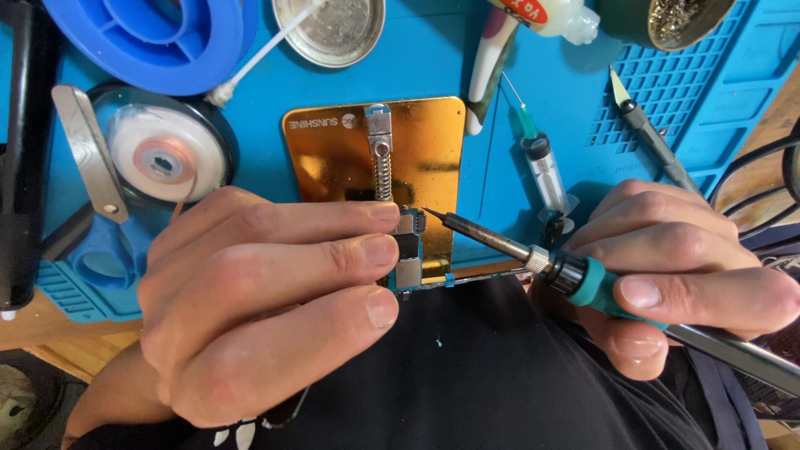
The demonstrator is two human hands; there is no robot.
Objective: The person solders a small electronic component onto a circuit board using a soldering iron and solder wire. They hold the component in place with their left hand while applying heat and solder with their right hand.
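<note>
My left hand (pixel 250 300) lies flat, its fingers (pixel 367 250) stretched out and pressing on a small circuit board (pixel 410 254) clamped at the near edge of a gold plate (pixel 425 142) on the blue surface (pixel 575 125). My right hand (pixel 675 275) is closed around a soldering iron (pixel 575 275), whose tip is just beside the board's top corner.

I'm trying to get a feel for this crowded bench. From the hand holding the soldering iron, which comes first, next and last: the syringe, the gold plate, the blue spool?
Measured from the right hand:
1. Syringe, just above the hand, nearly touching its knuckles.
2. Gold plate, at the middle of the mat, past the iron's tip.
3. Blue spool, far top left corner.
</note>
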